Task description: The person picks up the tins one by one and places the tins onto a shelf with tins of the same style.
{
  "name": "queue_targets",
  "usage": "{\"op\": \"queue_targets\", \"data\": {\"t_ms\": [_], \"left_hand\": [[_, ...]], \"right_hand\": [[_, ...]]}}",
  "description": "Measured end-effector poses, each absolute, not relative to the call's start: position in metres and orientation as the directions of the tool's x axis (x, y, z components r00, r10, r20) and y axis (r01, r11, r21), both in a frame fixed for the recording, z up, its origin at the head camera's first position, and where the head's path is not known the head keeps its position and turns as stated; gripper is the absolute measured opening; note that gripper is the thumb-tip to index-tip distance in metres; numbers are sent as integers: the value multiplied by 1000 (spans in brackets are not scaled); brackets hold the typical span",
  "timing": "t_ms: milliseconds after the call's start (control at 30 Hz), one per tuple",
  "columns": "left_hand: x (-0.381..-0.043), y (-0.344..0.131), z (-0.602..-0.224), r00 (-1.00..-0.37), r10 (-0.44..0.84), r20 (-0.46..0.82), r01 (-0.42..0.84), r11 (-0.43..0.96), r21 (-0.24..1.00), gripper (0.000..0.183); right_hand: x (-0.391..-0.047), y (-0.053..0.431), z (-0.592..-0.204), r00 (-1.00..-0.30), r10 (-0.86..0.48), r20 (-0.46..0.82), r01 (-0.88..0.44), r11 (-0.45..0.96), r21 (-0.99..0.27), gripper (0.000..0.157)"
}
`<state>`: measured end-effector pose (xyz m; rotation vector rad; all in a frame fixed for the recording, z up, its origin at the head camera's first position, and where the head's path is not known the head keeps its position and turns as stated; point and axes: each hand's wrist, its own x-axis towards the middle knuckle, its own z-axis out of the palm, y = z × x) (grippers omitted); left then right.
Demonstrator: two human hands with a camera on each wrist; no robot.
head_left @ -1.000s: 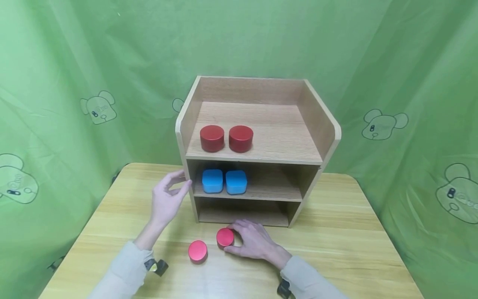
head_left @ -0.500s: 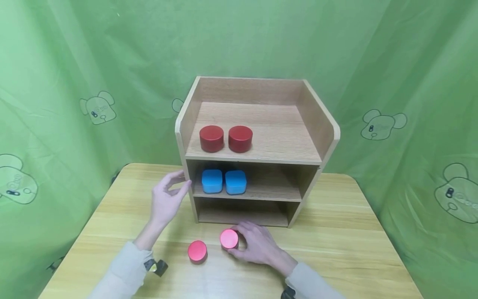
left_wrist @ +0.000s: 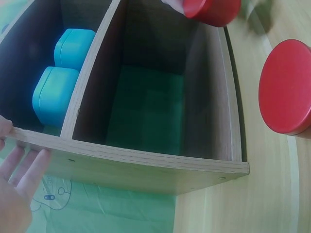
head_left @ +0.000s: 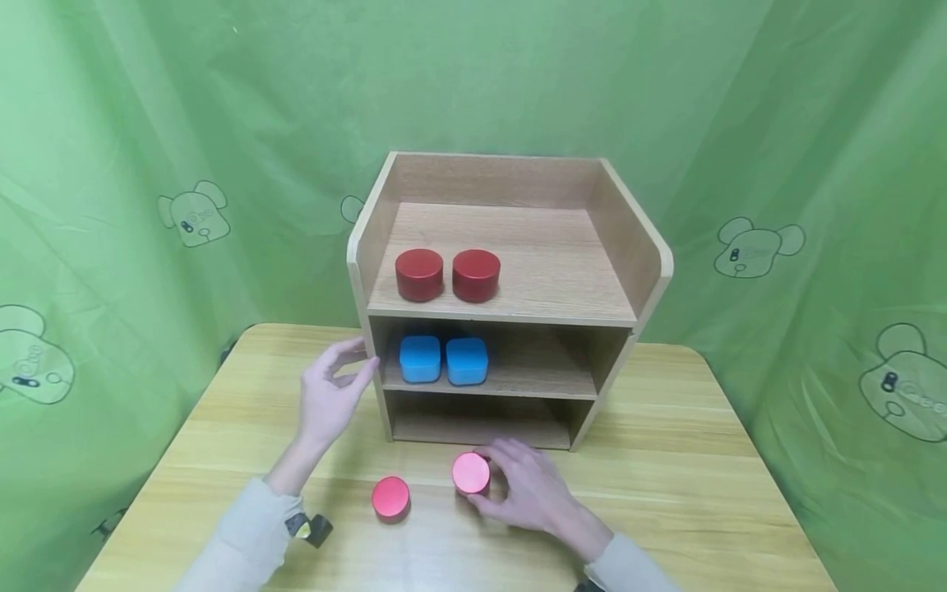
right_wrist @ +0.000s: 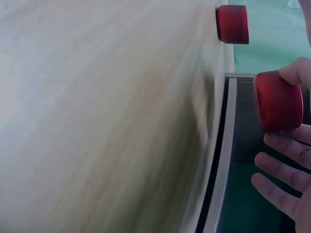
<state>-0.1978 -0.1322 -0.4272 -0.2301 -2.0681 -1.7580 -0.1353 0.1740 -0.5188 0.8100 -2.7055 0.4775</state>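
My right hand (head_left: 528, 493) holds a small red round tin (head_left: 471, 474) between thumb and fingers, in front of the shelf's lowest compartment. In the right wrist view the thumb lies on the upper side of this tin (right_wrist: 276, 102), with the other fingers spread below. My left hand (head_left: 330, 395) grips the front edge of the wooden shelf's left side panel (left_wrist: 141, 158); its fingertips (left_wrist: 41, 158) rest on the outer face. A second red tin (head_left: 390, 498) stands on the table between the two hands, left of the held one.
Two larger dark red tins (head_left: 419, 275) stand side by side on the top of the wooden shelf (head_left: 518, 317). Two blue rounded-square boxes (head_left: 420, 359) sit at the left of the middle compartment. A green curtain (head_left: 562, 74) hangs behind the wooden table (head_left: 666, 460).
My right hand has moved to the right with the red tin, away from the second one. The left hand has stayed at the shelf's side panel.
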Motion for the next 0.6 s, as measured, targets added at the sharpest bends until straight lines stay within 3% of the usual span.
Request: {"op": "queue_targets", "data": {"t_ms": [200,600], "left_hand": [[-197,-132,-427,-901,-146,408,382,178,907,38],[-197,-131,-426,-893,-147,425,396,192,898,38]], "right_hand": [[-131,180,-517,-732,-488,475,-620,766,-170,60],[-124,187,-497,-708,-468,530,-613,779,-130,63]]}}
